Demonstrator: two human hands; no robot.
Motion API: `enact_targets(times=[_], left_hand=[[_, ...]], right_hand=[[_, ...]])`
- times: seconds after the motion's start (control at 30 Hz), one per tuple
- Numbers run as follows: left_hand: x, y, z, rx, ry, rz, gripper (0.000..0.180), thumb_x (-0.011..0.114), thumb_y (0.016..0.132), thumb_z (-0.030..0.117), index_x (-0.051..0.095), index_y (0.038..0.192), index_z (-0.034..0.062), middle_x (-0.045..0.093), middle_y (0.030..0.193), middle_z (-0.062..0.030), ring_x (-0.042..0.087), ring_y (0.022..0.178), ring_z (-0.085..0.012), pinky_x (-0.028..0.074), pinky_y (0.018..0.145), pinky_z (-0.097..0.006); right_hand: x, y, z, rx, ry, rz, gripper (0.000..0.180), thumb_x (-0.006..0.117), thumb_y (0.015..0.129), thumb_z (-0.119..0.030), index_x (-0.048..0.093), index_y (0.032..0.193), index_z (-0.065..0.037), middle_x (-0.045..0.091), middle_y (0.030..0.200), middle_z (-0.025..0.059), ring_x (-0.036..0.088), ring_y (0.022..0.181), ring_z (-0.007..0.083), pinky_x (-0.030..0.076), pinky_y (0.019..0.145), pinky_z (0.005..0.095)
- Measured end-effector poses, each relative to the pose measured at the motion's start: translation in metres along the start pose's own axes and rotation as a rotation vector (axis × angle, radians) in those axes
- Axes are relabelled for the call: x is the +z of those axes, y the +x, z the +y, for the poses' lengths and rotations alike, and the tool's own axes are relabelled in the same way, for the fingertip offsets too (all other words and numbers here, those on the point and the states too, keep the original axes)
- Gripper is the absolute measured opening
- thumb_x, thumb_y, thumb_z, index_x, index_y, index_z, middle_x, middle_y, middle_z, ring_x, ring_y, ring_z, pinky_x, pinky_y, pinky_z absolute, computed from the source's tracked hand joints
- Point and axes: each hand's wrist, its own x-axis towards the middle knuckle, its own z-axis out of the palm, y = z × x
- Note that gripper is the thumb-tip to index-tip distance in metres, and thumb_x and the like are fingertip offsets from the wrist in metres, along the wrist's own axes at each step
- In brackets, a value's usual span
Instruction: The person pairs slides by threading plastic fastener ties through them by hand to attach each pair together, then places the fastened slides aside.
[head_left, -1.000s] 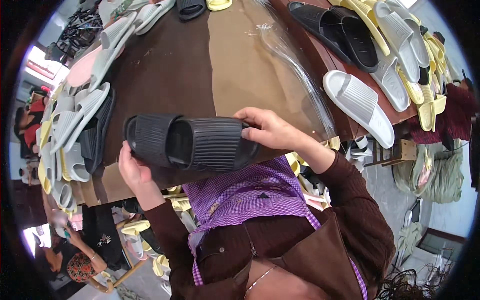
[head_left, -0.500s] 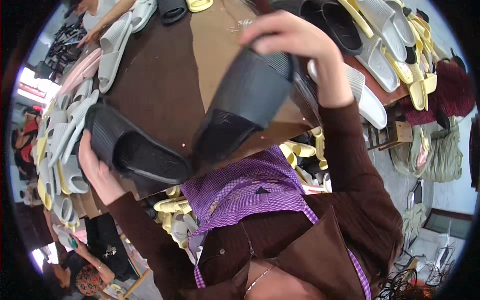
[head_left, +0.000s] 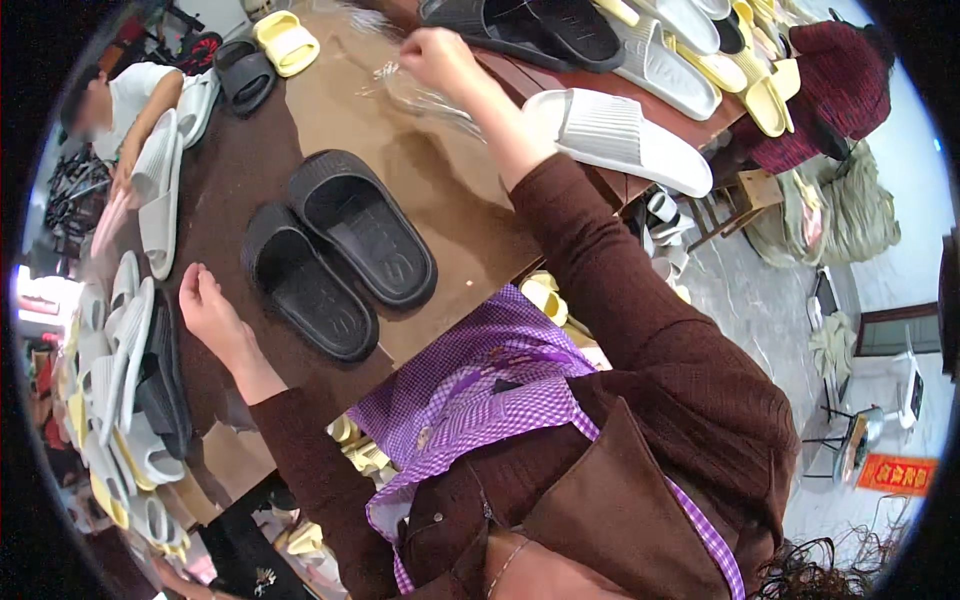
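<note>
A pair of black slide sandals lies side by side on the brown table: a left slide [head_left: 312,285] and a right slide [head_left: 365,230], soles down. My left hand [head_left: 215,312] is just left of the pair, apart from it, fingers stretched out and holding nothing. Farther off, at the table's far side, my right hand [head_left: 437,62] is closed with curled fingers. Clear plastic film [head_left: 425,98] lies beneath and beside its wrist. What the right fingers hold, if anything, is hidden.
Grey, yellow and black slides are heaped along the table's left edge and far right. A grey-and-white slide [head_left: 620,140] lies by my right forearm. A black slide [head_left: 243,78] and a yellow slide [head_left: 287,45] stand at the far left, near another person's arm [head_left: 150,120].
Both black slides have left my hands and now lie on the table. My right hand has moved away to the far side; my left has opened. The view has shifted.
</note>
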Motion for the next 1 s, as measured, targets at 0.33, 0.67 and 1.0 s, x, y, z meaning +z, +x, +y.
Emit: enact_targets(times=[0.33, 0.67, 1.0], left_hand=[[0.045, -0.058, 0.057, 0.233, -0.034, -0.087, 0.022, 0.052, 0.087, 0.005, 0.054, 0.106, -0.0045, 0.058, 0.102, -0.0093, 0.054, 0.095, -0.0142, 0.042, 0.085, -0.026], [0.108, -0.075, 0.095, 0.23, -0.063, -0.369, 0.021, 0.055, 0.085, 0.002, 0.056, 0.106, -0.0022, 0.059, 0.1, -0.0067, 0.056, 0.088, -0.0127, 0.045, 0.079, -0.023], [0.226, -0.041, 0.083, 0.023, 0.037, -0.778, 0.027, 0.059, 0.084, 0.015, 0.057, 0.102, -0.0043, 0.061, 0.08, -0.0072, 0.057, 0.07, -0.0131, 0.046, 0.062, -0.024]], right_hand=[[0.043, -0.047, 0.038, 0.134, -0.316, 0.259, 0.013, 0.055, 0.074, -0.011, 0.064, 0.078, -0.003, 0.061, 0.084, 0.0171, 0.057, 0.084, 0.0358, 0.046, 0.08, 0.0429], [0.037, -0.049, 0.043, 0.249, -0.156, 0.119, 0.014, 0.056, 0.074, -0.012, 0.066, 0.081, -0.008, 0.063, 0.085, 0.0151, 0.059, 0.083, 0.0322, 0.048, 0.076, 0.0417], [0.039, -0.047, 0.041, 0.301, 0.034, 0.159, 0.014, 0.056, 0.074, -0.012, 0.068, 0.081, -0.011, 0.064, 0.086, 0.0137, 0.06, 0.085, 0.0304, 0.046, 0.074, 0.0417]])
